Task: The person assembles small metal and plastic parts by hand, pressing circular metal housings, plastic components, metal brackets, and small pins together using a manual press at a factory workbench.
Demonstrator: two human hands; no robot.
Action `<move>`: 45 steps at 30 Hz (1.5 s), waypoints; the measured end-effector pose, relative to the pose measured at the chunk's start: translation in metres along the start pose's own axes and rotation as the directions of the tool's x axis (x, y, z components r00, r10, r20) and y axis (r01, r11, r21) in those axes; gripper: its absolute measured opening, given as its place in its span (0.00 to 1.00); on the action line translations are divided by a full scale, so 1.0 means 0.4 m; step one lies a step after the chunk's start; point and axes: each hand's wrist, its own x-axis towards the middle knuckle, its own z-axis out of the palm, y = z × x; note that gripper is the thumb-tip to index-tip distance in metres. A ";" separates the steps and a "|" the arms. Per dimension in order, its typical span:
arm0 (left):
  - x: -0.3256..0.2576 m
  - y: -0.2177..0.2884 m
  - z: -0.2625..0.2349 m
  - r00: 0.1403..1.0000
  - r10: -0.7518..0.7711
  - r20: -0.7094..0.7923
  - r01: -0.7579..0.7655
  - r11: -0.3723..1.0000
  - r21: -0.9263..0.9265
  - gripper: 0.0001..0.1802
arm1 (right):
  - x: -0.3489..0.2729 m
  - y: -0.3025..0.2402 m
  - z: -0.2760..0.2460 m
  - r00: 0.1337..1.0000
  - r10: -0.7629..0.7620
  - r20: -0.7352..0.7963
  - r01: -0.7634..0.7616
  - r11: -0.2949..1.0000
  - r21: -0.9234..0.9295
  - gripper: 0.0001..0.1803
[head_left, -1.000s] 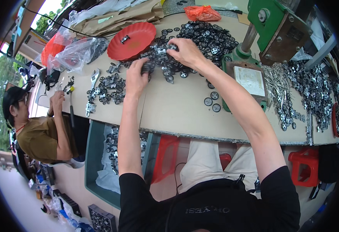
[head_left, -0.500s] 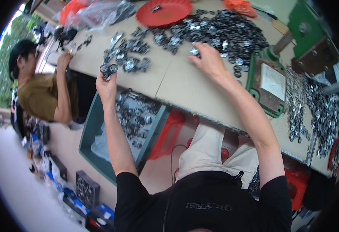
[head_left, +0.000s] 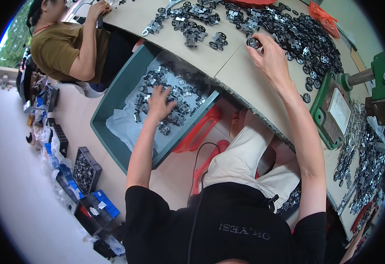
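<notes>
My left hand [head_left: 159, 104] is over the green bin [head_left: 113, 152], its fingers spread and nothing held between them. Below it, small wheeled metal assemblies [head_left: 186, 91] lie scattered on a pale plastic liner [head_left: 128, 127]. Between the thumb and fingers of my right hand [head_left: 270, 57], above the tabletop, is a small black wheel [head_left: 254, 43] with silver spokes. A heap of similar wheels and parts [head_left: 304, 46] spreads just beyond and to the right of that hand. Several more wheeled assemblies [head_left: 194, 33] rest on the table to its left.
A green hand press [head_left: 328, 114] stands at the right, with piles of small metal parts [head_left: 364, 163] beside it. An orange bag [head_left: 323, 20] lies at the back. At the left sits another person [head_left: 69, 50]. A red stool [head_left: 201, 130] stands beside the bin.
My left hand has gone from above the table down to the bin and let go of the two-wheeled assembly. The right hand stays by the heap, pinching a wheel. The whole view has shifted.
</notes>
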 end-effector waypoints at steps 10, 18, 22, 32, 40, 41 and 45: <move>0.037 0.013 -0.006 0.924 -0.178 0.340 0.216 0.973 -0.079 0.19 | -0.058 0.057 0.049 1.000 0.005 -0.003 -0.006 0.999 -0.048 0.14; 0.226 0.037 0.222 0.964 -0.261 0.048 0.262 0.908 -0.327 0.16 | -0.086 0.035 0.059 0.982 -0.176 -0.071 0.159 0.968 -0.196 0.11; 0.216 -0.009 0.190 0.912 -0.362 0.191 0.397 0.670 -0.627 0.15 | -0.079 0.042 0.051 0.973 -0.178 -0.144 0.164 0.981 -0.107 0.10; 0.355 0.201 -0.474 0.978 0.028 -0.207 -0.206 0.298 -0.932 0.16 | -0.074 -0.069 0.121 0.974 -0.225 -0.040 0.223 0.974 -0.049 0.17; 0.194 0.026 -0.042 0.994 0.034 0.106 0.020 0.882 -0.472 0.12 | -0.069 -0.088 0.134 0.971 -0.238 -0.026 0.238 0.971 0.009 0.17; 0.142 0.002 0.070 0.985 0.169 -0.022 -0.169 0.953 -0.250 0.14 | -0.070 -0.089 0.143 0.963 -0.268 -0.042 0.268 0.963 0.002 0.17; 0.059 -0.061 0.144 0.967 0.233 0.102 -0.194 0.934 -0.300 0.13 | -0.076 -0.070 0.138 0.972 -0.233 -0.025 0.232 0.972 -0.042 0.17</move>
